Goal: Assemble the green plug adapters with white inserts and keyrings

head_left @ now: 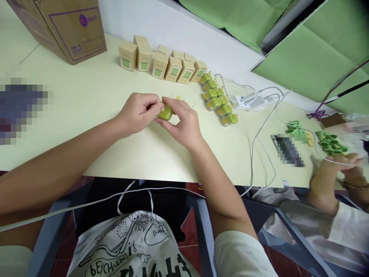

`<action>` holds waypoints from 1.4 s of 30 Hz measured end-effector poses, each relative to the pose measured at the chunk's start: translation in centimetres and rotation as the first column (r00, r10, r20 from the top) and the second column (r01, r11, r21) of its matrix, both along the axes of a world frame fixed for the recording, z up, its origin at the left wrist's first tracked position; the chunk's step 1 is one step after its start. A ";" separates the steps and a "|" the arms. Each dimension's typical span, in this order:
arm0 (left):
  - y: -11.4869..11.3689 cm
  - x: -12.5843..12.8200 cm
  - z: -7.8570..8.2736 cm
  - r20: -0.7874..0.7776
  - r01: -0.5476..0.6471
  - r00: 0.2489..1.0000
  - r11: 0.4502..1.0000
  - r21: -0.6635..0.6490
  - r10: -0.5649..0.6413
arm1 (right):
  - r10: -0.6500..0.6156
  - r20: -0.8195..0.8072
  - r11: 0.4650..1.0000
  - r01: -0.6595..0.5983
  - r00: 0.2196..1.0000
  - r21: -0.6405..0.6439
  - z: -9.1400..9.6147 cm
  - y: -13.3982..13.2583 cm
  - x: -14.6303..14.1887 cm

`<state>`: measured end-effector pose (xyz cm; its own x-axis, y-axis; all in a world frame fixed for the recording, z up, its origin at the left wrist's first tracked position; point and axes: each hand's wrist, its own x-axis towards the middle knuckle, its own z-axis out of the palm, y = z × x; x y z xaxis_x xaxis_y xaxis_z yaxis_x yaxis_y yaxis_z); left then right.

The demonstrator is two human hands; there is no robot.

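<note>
We see both hands close together over the tabletop (95, 104), clamped on one small green case (166, 112) in front of us. Our left hand (138, 113) pinches at the case's left end with thumb and fingers; our right hand (186, 122) grips its other side, fingers above and thumb below. Just behind the right hand lies a small yellow piece (178, 97), too small to make out clearly.

Beyond, we have a row of small cardboard boxes (174, 69) with green labels, standing upright near the wall. Right of them sits a cluster of green-lidded containers (213, 103) — several with a loop on top — and next to these a white power strip (250, 101) with plugs and cables. A large cardboard box (76, 29) with purple print stands at the back left.

Farther right, near a group of green pieces (331, 143), we see a co-worker's hands (343, 163) — blurred, so we cannot tell what they hold.
</note>
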<state>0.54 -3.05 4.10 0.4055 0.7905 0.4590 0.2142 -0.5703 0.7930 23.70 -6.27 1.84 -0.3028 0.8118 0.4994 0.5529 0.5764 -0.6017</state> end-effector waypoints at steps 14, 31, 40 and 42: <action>0.6 -0.2 -0.5 -0.014 0.006 1.000 1.000 -0.009 -0.006 | -0.329 -0.223 0.942 0.335 0.918 -0.010 -3.2 7.3 11.0; 0.9 -0.1 -1.0 -0.106 0.083 0.991 0.996 0.026 -0.079 | -0.366 -0.213 0.925 0.329 0.906 -0.190 -5.9 8.6 11.5; 0.9 -0.2 -0.9 -0.117 0.102 0.989 0.993 0.054 -0.095 | -0.384 -0.083 0.908 0.360 0.920 -0.213 -4.4 7.3 11.0; 0.9 -0.1 -0.9 -0.124 0.105 0.987 0.993 0.057 -0.097 | -0.393 -0.078 0.902 0.368 0.916 -0.226 -4.1 7.1 10.9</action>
